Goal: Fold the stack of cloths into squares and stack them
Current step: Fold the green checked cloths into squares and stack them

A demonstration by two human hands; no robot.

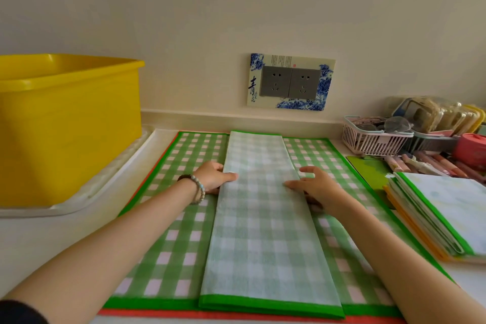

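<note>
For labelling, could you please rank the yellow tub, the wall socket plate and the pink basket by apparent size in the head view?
1. yellow tub, largest, though cropped at the left edge.
2. wall socket plate.
3. pink basket, only somewhat smaller.

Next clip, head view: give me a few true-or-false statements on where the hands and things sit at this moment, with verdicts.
1. The left hand grips the left edge of the strip. True.
2. The tub stands right of the cloths. False: it stands at the left, on a white tray.
3. The bracelet is on the right wrist. False: it is on the left one.
4. A folded stack lies at the right. True.
5. The strip lies on a flat check cloth. True.
</note>
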